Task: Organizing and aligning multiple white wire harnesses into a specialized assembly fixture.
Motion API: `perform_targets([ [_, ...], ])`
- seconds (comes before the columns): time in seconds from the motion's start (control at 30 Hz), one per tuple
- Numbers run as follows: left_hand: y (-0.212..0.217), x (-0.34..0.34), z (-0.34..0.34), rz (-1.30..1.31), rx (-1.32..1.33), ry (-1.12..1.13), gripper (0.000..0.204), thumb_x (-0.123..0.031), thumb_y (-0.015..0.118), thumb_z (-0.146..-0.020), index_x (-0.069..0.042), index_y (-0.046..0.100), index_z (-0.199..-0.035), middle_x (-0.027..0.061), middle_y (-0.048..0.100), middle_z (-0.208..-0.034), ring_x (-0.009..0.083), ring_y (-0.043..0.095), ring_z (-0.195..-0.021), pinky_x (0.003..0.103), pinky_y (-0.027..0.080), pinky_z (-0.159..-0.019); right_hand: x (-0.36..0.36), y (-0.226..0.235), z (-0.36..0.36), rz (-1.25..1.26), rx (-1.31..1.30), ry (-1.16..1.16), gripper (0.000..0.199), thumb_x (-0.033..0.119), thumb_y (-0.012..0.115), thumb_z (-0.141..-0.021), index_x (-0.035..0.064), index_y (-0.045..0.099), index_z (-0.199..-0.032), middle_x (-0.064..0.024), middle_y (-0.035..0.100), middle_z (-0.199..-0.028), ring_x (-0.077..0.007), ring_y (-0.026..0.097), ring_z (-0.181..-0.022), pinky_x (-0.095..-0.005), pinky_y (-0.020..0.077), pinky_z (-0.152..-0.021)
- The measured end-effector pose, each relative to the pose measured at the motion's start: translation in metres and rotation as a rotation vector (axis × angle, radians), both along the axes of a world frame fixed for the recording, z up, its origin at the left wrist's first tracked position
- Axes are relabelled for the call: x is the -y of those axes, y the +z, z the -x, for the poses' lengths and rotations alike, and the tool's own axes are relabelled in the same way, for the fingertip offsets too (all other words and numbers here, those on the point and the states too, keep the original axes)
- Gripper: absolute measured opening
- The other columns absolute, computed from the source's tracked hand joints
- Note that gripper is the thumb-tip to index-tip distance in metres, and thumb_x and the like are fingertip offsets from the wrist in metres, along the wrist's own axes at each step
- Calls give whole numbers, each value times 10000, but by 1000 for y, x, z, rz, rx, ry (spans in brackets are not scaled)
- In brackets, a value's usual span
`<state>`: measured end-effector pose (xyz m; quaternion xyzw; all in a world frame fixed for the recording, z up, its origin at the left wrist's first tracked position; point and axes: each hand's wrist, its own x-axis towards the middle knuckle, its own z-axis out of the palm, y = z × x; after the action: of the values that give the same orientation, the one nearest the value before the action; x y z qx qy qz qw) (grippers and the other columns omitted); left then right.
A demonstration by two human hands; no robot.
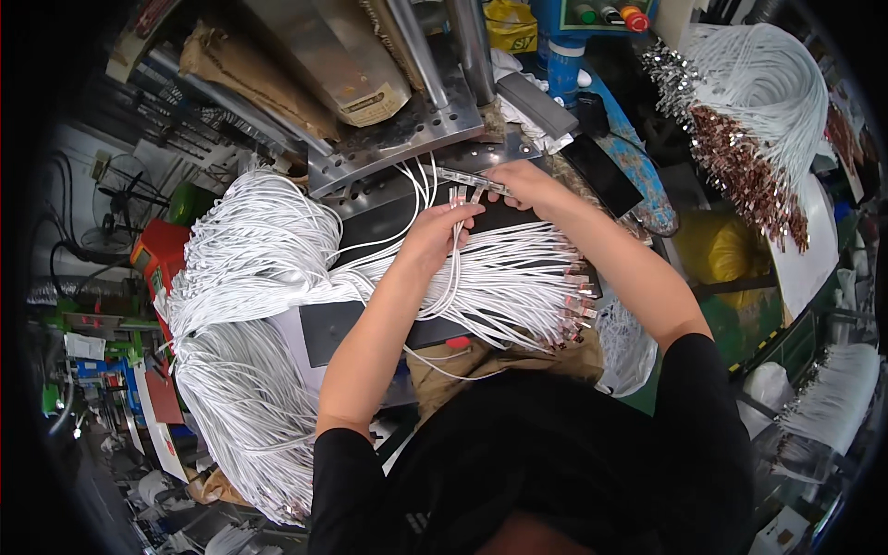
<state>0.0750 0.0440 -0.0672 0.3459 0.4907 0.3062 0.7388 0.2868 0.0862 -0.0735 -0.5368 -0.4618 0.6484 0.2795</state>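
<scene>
My left hand (435, 234) is closed around a few white cables (455, 268), whose clear plug ends (460, 196) stick up past the fingers. Just beyond it, my right hand (527, 188) pinches one end of a narrow metal strip (467, 179) with slots along it. White cables run to this strip from the near side of the press. Below both hands, a thick bundle of white cables (504, 268) lies fanned across a black board (330, 333). Its connector ends (575, 301) point right. What is seated in the strip is too small to tell.
A metal press with a perforated plate (398, 143) stands straight ahead. Large white cable coils (254, 227) are heaped at left. Another coil (763, 74) with copper-coloured ends hangs at far right. A dark phone-like slab (601, 176) and control box with a red button (635, 18) are at right.
</scene>
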Motion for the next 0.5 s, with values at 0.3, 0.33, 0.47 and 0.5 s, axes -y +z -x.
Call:
perform_targets([
  [0.3, 2, 2, -16, -40, -222, -63, 170, -170, 732, -904, -19, 732, -980, -3, 638, -799, 84, 539, -628, 219, 432, -580, 18, -22, 10, -399, 204, -72, 368, 269, 522, -957, 47, 707, -1186, -184, 730, -959, -265, 700, -786, -359, 526, -775],
  [0.33, 2, 3, -16, -41, -187, -46, 179, -181, 729, -911, -19, 729, -988, -3, 643, -803, 88, 550, -638, 221, 439, -588, 21, -23, 12, -462, 232, -81, 366, 268, 536, -946, 51, 708, -1186, -177, 732, -945, -265, 700, -786, -358, 526, -773],
  [0.47, 4, 7, -13, -44, -116, -27, 199, -210, 719, -932, -22, 721, -998, 3, 662, -817, 97, 589, -674, 224, 459, -612, 19, -32, 9, -580, 267, -65, 368, 263, 588, -903, 57, 708, -1184, -160, 735, -910, -259, 700, -788, -356, 525, -770],
  [0.5, 5, 7, -12, -39, -114, -42, 200, -217, 715, -938, -24, 718, -992, 7, 670, -821, 100, 604, -690, 225, 464, -619, 16, -34, 4, -569, 249, -31, 374, 258, 611, -884, 55, 706, -1183, -157, 735, -902, -255, 700, -789, -355, 526, -769],
])
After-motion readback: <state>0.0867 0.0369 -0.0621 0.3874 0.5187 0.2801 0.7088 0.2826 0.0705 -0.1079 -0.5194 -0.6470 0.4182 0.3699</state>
